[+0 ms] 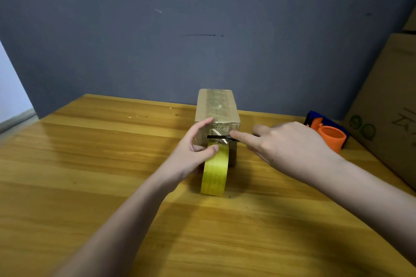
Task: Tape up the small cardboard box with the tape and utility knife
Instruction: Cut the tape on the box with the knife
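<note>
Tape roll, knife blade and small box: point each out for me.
tape roll (215, 172), head view, on its yellow outer face.
knife blade (217, 136), head view, on the dark blade's middle.
small cardboard box (217, 105), head view, on its taped top.

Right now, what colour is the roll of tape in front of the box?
Yellow. The roll of tape shows best in the head view, held by the left hand.
</note>
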`<state>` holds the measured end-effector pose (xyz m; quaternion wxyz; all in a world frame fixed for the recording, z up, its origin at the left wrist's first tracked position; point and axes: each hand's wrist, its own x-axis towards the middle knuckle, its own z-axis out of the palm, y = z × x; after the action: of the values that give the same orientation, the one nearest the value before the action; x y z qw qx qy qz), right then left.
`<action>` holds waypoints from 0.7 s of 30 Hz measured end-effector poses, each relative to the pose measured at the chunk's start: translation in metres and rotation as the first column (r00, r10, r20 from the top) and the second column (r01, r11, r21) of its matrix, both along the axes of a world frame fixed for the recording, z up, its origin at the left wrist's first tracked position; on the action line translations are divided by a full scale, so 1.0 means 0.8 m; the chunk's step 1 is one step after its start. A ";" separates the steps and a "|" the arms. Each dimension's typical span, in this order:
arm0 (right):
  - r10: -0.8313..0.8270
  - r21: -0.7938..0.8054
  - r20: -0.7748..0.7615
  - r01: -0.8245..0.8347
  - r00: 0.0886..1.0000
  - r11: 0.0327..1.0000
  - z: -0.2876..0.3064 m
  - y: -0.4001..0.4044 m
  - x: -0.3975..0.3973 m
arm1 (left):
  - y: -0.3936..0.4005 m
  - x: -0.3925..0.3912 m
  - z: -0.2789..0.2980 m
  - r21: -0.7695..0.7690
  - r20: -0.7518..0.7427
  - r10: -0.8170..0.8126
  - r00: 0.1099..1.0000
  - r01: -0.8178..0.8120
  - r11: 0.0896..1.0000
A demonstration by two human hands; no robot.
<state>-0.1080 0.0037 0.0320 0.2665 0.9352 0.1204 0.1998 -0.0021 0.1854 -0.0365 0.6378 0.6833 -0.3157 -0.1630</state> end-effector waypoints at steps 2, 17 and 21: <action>-0.003 -0.007 -0.016 0.003 1.000 1.000 -0.004 0.001 0.001 | 0.001 -0.001 0.001 -0.005 -0.015 -0.001 1.000 0.001 1.000; -0.042 -0.039 0.012 0.042 0.999 0.998 -0.021 -0.005 -0.006 | 0.000 -0.004 0.010 0.015 -0.029 0.018 0.999 -0.018 1.000; -0.035 -0.018 0.080 0.036 0.996 0.999 -0.029 -0.005 -0.008 | 0.003 -0.008 0.013 0.026 -0.024 0.047 0.999 -0.047 0.999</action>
<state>-0.1147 -0.0001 0.0089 0.2837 0.9259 0.0949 0.2308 -0.0082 0.1875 -0.0257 0.6365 0.6967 -0.2896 -0.1603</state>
